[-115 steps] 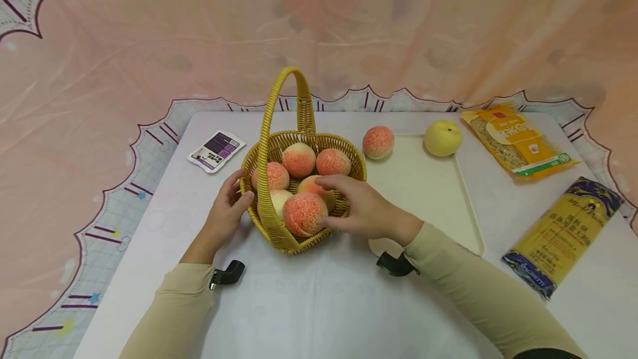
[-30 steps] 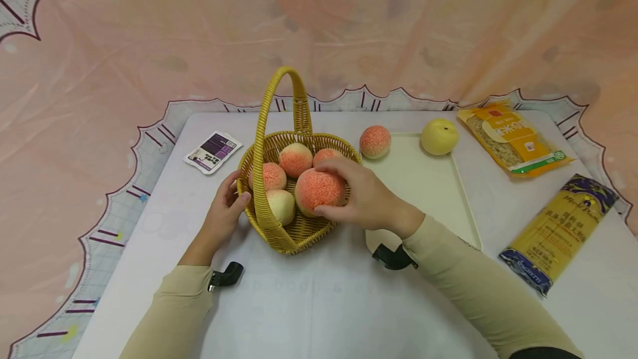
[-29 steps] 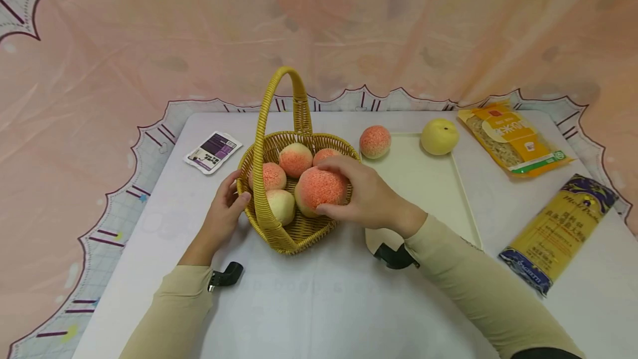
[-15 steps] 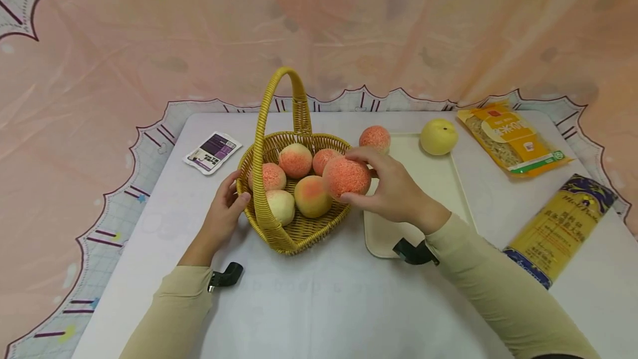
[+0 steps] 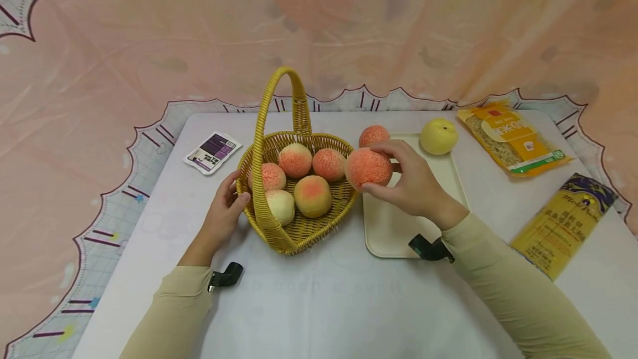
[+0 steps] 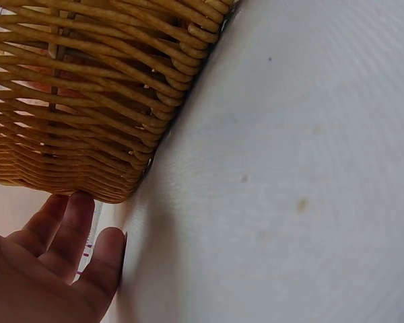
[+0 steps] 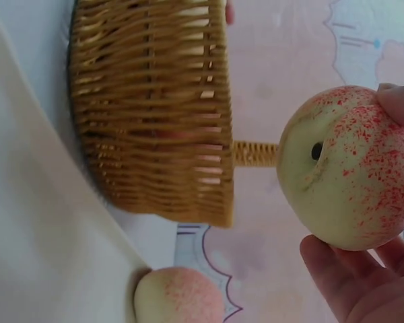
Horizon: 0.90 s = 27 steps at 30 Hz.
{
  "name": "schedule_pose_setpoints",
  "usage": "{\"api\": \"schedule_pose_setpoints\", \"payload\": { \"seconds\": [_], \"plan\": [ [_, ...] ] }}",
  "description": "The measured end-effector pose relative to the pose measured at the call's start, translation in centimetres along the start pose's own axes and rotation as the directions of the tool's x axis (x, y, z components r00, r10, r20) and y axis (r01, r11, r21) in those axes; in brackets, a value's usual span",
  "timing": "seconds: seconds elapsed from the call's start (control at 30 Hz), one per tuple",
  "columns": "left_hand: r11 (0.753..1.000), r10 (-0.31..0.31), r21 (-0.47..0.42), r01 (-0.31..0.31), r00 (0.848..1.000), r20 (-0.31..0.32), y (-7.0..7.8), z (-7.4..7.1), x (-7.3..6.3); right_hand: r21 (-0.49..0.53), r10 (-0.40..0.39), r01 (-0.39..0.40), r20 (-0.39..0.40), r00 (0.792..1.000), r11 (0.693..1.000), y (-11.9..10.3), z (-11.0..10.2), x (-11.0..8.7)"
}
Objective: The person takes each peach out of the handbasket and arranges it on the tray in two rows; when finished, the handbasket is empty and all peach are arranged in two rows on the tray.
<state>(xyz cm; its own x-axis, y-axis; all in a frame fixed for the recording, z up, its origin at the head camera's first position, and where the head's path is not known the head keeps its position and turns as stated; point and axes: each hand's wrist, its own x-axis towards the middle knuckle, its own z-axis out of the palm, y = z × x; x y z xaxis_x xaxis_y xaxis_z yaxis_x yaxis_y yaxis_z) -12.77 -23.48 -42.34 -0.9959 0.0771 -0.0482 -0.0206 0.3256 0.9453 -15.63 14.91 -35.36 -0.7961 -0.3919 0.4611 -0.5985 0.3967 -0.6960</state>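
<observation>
My right hand (image 5: 413, 181) grips a red-speckled peach (image 5: 369, 169) between thumb and fingers, raised by the right rim of the yellow wicker basket (image 5: 304, 248). The right wrist view shows this peach's pale end with a dark dimple. My left hand (image 5: 226, 212) rests against the basket's left side, thumb near the rim; the left wrist view has its fingertips (image 6: 81, 205) touching the wicker. Inside the basket lie several peaches, among them an orange-yellow peach (image 5: 313, 196) and a pale one (image 5: 281, 207) partly behind the handle (image 5: 261, 143).
A cream tray (image 5: 389, 237) lies right of the basket. Another red peach (image 5: 374, 136) and a yellow peach (image 5: 439, 136) sit at its back corners. Farther right are an orange grain packet (image 5: 513, 138) and a spaghetti pack (image 5: 563, 226). A white-and-purple packet (image 5: 212, 152) lies at left.
My right hand has gripped the red peach at the basket's front, lifted it and carried it right past the rim, uncovering the orange-yellow peach. My left hand has stayed at the basket.
</observation>
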Motion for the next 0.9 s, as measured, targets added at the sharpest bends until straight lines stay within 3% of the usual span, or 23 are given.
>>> {"api": "schedule_pose_setpoints", "payload": {
  "seconds": [0.17,0.47,0.67,0.9],
  "plan": [
    [1.000,0.000,0.001,0.000,1.000,0.002,0.0,-0.1,0.0,-0.033,0.012,-0.013,-0.023,1.000,0.999,0.9,-0.3,-0.2],
    [1.000,-0.008,0.000,0.008,1.000,0.008,0.1,-0.1,0.0,-0.053,0.113,-0.115,-0.052,0.992,0.992,2.7,-0.8,-0.6],
    [1.000,-0.007,0.001,0.007,1.000,0.008,0.0,-0.2,0.0,-0.063,0.125,-0.131,-0.094,0.988,0.989,4.1,-1.1,-0.8],
    [1.000,-0.003,-0.004,0.003,1.000,0.012,-0.3,-0.2,0.2,-0.061,0.193,-0.200,-0.094,0.977,0.978,5.1,-1.1,-0.9]
  ]
}}
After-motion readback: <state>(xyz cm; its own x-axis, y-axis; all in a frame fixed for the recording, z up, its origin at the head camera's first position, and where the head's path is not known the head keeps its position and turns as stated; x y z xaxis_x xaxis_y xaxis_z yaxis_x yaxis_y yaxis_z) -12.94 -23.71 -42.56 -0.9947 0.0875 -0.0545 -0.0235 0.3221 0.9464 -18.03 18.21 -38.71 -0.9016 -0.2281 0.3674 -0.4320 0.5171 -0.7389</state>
